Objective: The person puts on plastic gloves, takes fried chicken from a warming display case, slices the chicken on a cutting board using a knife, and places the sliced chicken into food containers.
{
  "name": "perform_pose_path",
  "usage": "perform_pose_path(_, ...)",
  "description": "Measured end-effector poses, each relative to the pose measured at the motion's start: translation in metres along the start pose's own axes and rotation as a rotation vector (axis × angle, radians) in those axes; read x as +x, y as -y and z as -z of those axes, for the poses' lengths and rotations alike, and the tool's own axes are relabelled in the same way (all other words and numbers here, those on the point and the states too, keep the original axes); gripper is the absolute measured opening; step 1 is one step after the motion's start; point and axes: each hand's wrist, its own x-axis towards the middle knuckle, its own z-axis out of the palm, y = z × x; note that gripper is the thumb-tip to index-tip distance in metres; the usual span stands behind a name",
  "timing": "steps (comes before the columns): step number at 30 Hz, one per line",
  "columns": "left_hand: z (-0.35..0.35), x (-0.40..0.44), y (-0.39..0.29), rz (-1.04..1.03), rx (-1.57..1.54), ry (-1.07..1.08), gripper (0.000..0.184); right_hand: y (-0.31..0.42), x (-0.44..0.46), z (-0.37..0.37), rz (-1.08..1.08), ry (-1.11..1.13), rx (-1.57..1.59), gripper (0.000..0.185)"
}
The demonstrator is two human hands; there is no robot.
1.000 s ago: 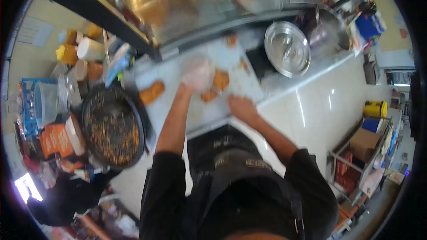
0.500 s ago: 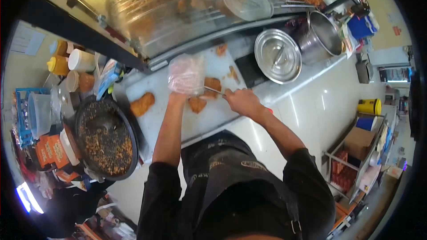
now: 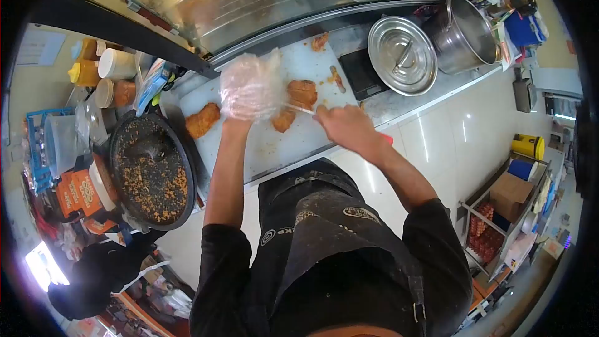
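Observation:
My right hand [image 3: 346, 128] is closed around a knife with a red handle end [image 3: 387, 139]. Its thin blade [image 3: 299, 108] points left, between a larger piece of fried chicken [image 3: 302, 92] and a smaller fried piece [image 3: 283, 120]. A loose clear plastic glove covers my left hand [image 3: 251, 89], which is just left of the larger piece; the crinkled plastic blurs its fingers. Another fried chicken piece [image 3: 203, 120] lies at the left of the white cutting board [image 3: 259, 153]. Small scraps [image 3: 337, 79] and a fried bit [image 3: 320, 42] lie toward the board's right and back.
A black pan of crumbs [image 3: 153, 175] stands left of the board, sauce bottles [image 3: 85, 73] behind it. To the right are a dark flat device [image 3: 364, 73], a steel lid [image 3: 402, 56] and a pot [image 3: 463, 37]. A glass display case [image 3: 249, 0] borders the back. A dark-clothed person [image 3: 103, 274] is lower left.
The view has shifted, raising the counter in the picture. My left hand has moved a little left, away from the larger chicken piece. The knife stays in my right hand.

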Motion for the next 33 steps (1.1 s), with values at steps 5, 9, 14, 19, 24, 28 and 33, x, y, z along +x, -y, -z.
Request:
perform_pose_path(5,-0.047,-0.066,-0.003,0.169,0.017,0.231,0.03,0.013,-0.006,-0.055,0.042,0.046,0.026,0.028)
perform_pose_path(9,-0.101,-0.114,0.006,0.289,-0.241,0.195,0.027,0.0,0.009,-0.081,0.047,0.042,-0.048,0.027)
perform_pose_path(14,-0.033,-0.043,0.002,0.188,-0.118,0.132,0.022,0.012,-0.001,-0.035,-0.002,0.115,-0.06,0.026)
perform_pose_path(19,-0.018,0.014,-0.003,0.038,-0.031,0.237,0.021,-0.034,0.015,0.007,0.015,0.074,-0.129,0.03)
perform_pose_path(24,-0.038,0.015,-0.015,0.072,-0.07,0.377,0.034,-0.058,0.019,-0.008,0.05,0.085,-0.177,0.03)
perform_pose_path(28,-0.105,-0.017,-0.011,0.233,-0.272,0.158,0.035,-0.071,0.039,-0.025,0.081,0.091,-0.139,0.031)
perform_pose_path(33,-0.083,0.019,0.006,0.137,-0.159,0.565,0.027,-0.063,0.031,-0.043,-0.015,0.007,-0.105,0.032)
